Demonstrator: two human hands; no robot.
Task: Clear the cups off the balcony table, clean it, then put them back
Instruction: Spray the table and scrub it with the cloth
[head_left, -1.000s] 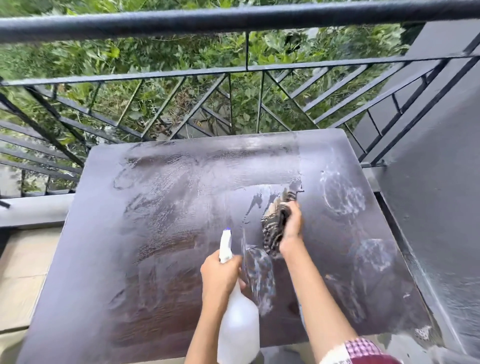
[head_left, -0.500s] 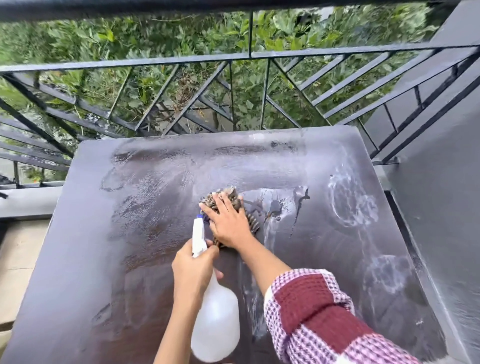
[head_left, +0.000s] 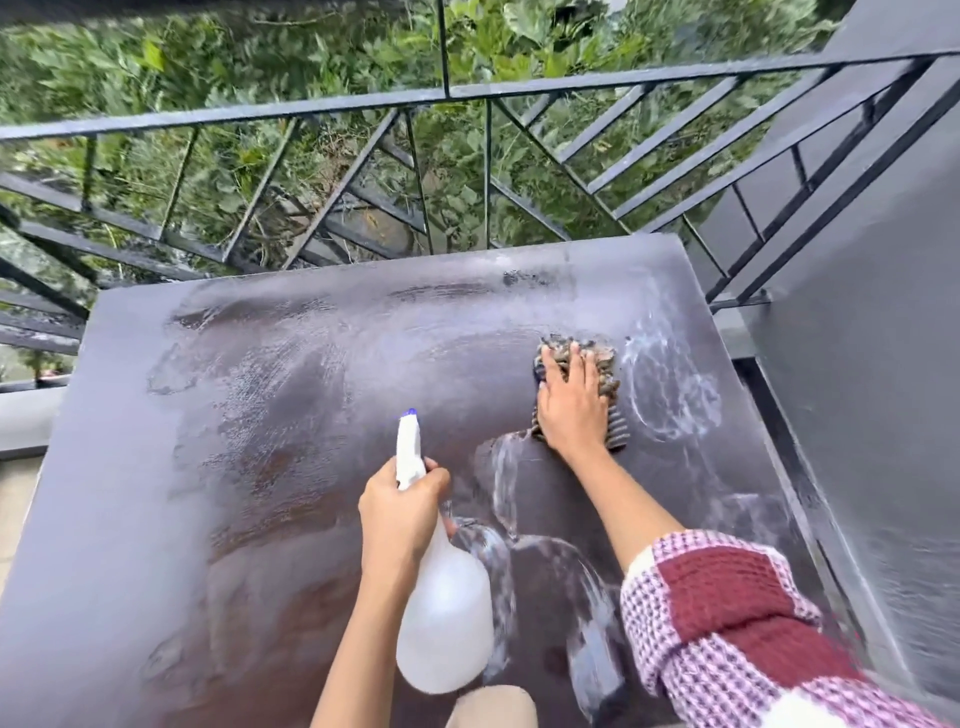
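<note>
Your left hand (head_left: 402, 506) is curled round the neck of the bottle (head_left: 444, 623). Its fingers wrap the far side out of sight, so you cannot tell whether one sits on the trigger. The white nozzle with its blue tip stands above your fist, pointing away from you, and the cloudy body hangs below the hand over the near part of the table (head_left: 260, 415). Your right hand (head_left: 571, 410) lies flat on the cloth (head_left: 597, 358), fingers straight and spread, pressing it onto the table's far right part. The hand covers most of the cloth, so only its knobbly far edge and a striped strip on the right show. Just right of the cloth is a white foam ring (head_left: 670, 395), and more pale wet streaks run between your arms, those nearest you smeared by blur. The table stands against the railing (head_left: 363, 104), with the grey wall (head_left: 857, 364) along its right side. The table's near edge and near left corner are cut off by the frame. Your checked sleeve (head_left: 727, 623) runs out of the lower right corner. A tan shape (head_left: 491, 706) at the bottom edge, below the bottle, is too cropped to name. The leaves (head_left: 260, 52) beyond the railing are blurred.
</note>
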